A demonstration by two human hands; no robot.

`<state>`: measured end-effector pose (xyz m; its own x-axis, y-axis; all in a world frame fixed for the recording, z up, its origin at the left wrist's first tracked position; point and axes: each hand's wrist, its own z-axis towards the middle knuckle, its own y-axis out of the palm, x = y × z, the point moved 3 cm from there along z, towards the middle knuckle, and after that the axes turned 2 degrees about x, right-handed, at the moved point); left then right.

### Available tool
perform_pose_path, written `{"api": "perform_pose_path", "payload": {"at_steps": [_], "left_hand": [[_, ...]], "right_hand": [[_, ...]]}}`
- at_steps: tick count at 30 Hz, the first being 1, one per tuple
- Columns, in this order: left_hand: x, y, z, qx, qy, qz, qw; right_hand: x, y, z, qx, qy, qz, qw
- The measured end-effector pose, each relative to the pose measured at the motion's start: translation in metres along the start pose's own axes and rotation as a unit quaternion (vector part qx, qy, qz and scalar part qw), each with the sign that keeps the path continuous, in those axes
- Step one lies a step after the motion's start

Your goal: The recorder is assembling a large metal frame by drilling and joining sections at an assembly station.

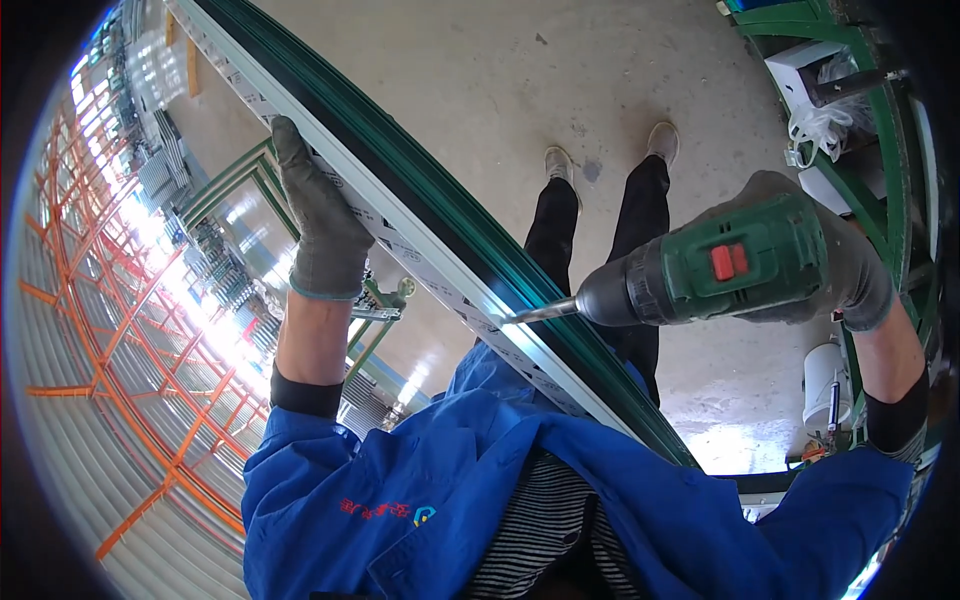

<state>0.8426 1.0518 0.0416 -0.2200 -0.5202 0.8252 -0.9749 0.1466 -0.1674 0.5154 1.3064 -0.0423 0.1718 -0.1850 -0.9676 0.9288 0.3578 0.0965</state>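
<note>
A long frame profile [470,250], dark green with a silvery-white side face, runs diagonally from the upper left down to the lower right in front of me. My left hand [325,215], in a grey glove, grips its left edge. In my gloved right hand [860,260] is a green cordless drill [695,285] with a red switch, held sideways with its chuck toward the left. Its drill bit [545,312] reaches across the green part, with the tip at the white face. Whether the tip touches the surface, I cannot tell. The drill's body hides part of my right fingers.
On the right stands a green metal rack [875,140] holding a plastic bag [825,125] and boxes. A white bucket [825,385] is on the floor below it. Green frames [235,185] stand beyond my left hand, near orange steelwork [140,420].
</note>
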Motion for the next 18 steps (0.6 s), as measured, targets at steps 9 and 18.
{"api": "perform_pose_path", "payload": {"at_steps": [9,18], "left_hand": [[0.0,0.002,-0.002,0.002,-0.004,-0.002,1.0],[0.001,-0.001,-0.002,0.004,-0.009,-0.013,1.0]], "right_hand": [[-0.01,0.003,0.002,0.028,0.049,0.082,0.995],[0.002,-0.004,-0.005,-0.081,0.075,0.016,0.994]]}}
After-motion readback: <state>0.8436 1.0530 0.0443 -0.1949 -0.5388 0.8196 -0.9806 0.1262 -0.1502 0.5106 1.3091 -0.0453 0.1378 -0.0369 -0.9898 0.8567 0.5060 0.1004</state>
